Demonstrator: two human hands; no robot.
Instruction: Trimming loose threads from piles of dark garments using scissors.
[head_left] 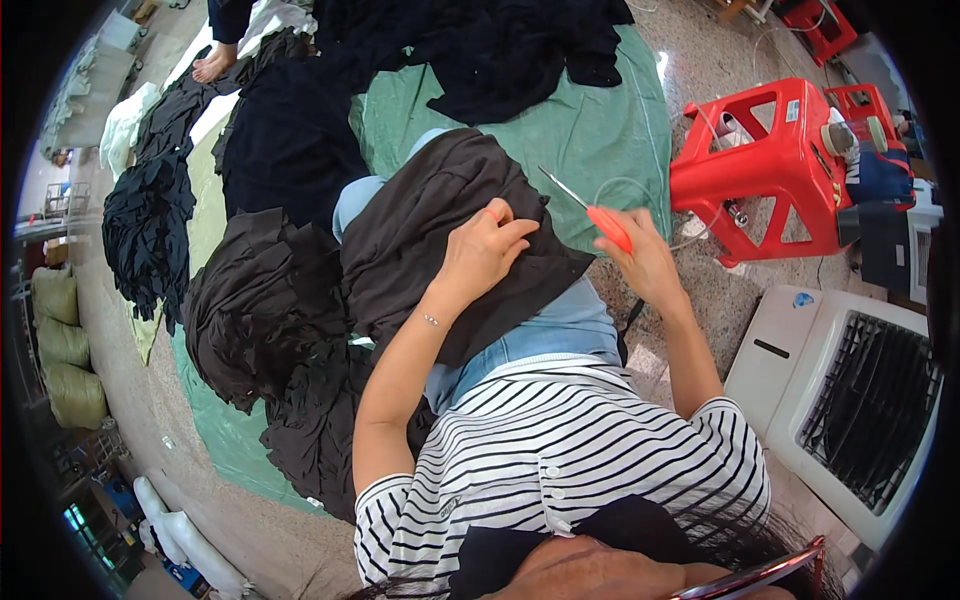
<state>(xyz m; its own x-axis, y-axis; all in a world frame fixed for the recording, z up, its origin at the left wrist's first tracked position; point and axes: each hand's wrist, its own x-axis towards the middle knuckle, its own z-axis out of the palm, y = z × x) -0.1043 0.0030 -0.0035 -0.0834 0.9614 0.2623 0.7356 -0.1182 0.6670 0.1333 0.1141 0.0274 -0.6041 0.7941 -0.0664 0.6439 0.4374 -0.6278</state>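
Head view: a dark brown-grey cloth [430,190] lies spread across the seated person's lap, over the light blue trousers [545,325], and work on it looks under way rather than finished. The left hand [482,250] rests on top of the cloth with its fingers bent; whether they pinch a fold cannot be told. The right hand [645,262] is closed around an orange-handled tool [610,228], whose slim metal tip points up and to the left, near the cloth's far edge and seemingly apart from it. The two hands are apart from each other. As for what is done, no finished cut or trim can be made out on this piece. Beside the lap, a brown-grey heap [265,300] lies on the green sheet [620,130], with a navy heap [290,135] beyond; which of these are finished and which are left cannot be told.
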